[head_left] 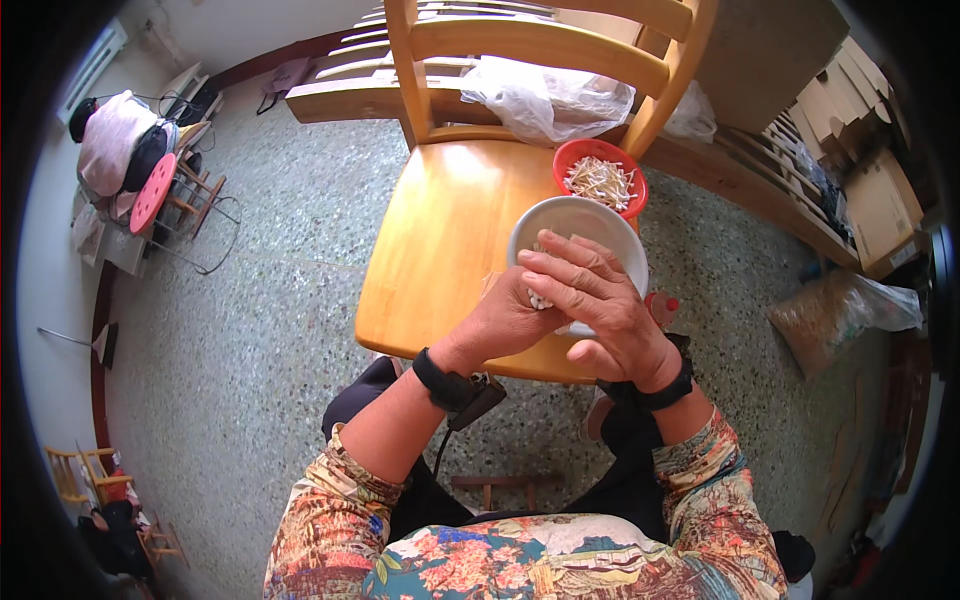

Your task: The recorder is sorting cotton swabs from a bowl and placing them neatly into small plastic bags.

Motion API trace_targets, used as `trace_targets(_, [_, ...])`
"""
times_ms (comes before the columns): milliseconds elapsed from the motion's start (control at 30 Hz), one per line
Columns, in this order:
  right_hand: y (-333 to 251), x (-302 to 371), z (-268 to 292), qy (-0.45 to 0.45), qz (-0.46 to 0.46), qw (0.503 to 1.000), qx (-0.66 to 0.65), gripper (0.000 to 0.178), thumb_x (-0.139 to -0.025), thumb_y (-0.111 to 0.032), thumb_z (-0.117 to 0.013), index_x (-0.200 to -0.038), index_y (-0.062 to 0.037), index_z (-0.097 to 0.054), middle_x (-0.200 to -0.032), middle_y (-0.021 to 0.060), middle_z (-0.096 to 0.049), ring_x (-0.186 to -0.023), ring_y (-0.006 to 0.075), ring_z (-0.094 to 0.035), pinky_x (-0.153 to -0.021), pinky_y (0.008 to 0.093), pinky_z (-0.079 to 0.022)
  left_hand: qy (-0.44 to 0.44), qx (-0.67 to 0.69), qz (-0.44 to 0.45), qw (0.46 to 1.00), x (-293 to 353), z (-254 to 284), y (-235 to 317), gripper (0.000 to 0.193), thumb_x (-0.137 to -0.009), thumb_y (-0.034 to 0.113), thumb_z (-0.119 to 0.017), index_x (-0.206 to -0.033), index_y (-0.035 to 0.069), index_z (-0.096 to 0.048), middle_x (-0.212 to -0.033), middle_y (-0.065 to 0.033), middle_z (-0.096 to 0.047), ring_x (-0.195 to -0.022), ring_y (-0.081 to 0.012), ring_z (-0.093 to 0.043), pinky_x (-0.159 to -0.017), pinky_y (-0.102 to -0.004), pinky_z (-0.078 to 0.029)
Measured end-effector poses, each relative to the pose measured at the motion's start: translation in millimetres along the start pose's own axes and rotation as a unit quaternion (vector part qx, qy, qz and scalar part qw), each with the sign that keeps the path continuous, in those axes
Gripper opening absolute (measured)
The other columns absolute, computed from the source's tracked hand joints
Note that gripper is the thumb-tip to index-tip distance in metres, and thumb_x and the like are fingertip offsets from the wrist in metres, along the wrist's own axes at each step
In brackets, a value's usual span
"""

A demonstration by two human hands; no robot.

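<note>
My left hand [502, 318] is closed around a bundle of cotton swabs [538, 299], whose white tips show between my hands. Over it lies my right hand [608, 308], fingers stretched out and pressed lightly across the top of the bundle. Both hands are above a white bowl [535, 213] on the right side of the wooden chair seat [430, 250]; they hide most of its inside. Just behind that bowl, a red bowl [566, 160] holds many loose cotton swabs [602, 184].
The chair's slatted backrest [540, 45] rises at the far side, with a crumpled plastic bag [545, 95] behind it. A small red-capped bottle [662, 306] is right of the white bowl. Cardboard boxes [875, 215] and a filled clear bag [835, 318] lie to the right.
</note>
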State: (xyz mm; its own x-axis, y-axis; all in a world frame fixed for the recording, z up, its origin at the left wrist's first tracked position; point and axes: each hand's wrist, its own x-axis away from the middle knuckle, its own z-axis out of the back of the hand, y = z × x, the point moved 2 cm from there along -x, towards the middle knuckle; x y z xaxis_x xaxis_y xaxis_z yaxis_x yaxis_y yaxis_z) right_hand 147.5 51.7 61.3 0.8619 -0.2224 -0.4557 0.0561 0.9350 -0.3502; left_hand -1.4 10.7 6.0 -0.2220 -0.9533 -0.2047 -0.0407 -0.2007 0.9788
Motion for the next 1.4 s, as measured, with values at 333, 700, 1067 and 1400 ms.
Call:
trace_targets(333, [-14,1,8,0.032,0.005,0.999,0.005,0.075,-0.094,-0.063,-0.033,-0.131,-0.0009,-0.052,-0.14,0.0165,-0.049,-0.135,0.0338,-0.04,-0.112,0.0479,-0.026,0.028,0.018,-0.001,0.999,-2,1,-7,0.021,-0.09,0.02,-0.066,-0.103,0.004,-0.066,-0.091,-0.0033,-0.069,-0.086,-0.0095,-0.061,-0.074,-0.0283,-0.051])
trace_targets(700, [30,18,14,0.264,-0.151,0.95,-0.07,0.036,-0.091,-0.028,-0.059,-0.115,-0.0024,-0.064,-0.116,0.0139,-0.063,-0.112,0.0332,-0.058,-0.096,0.0416,-0.045,0.022,0.134,0.095,0.986,0,0,3,0.018,-0.095,0.016,-0.062,-0.107,0.002,-0.06,-0.092,-0.0051,-0.069,-0.09,-0.0124,-0.064,-0.082,-0.0291,-0.051])
trace_targets(1067, [67,40,-22,0.005,-0.332,0.929,0.163,0.007,-0.079,-0.013,-0.067,-0.08,-0.0089,-0.072,-0.084,0.009,-0.062,-0.089,0.0286,-0.061,-0.076,0.0411,-0.051,0.205,0.395,0.116,0.888,-5,16,-14,0.024,-0.096,0.017,-0.059,-0.114,0.002,-0.056,-0.1,-0.0082,-0.066,-0.093,-0.0201,-0.065,-0.084,-0.034,-0.054])
trace_targets(1400, [85,38,-43,-0.061,-0.348,0.914,0.202,0.005,-0.076,-0.013,-0.067,-0.075,-0.0091,-0.07,-0.087,0.0082,-0.063,-0.089,0.028,-0.059,-0.078,0.0403,-0.051,0.201,0.375,0.116,0.898,-6,16,-15,0.024,-0.095,0.018,-0.062,-0.113,0.003,-0.058,-0.097,-0.0065,-0.066,-0.091,-0.018,-0.065,-0.081,-0.0317,-0.054])
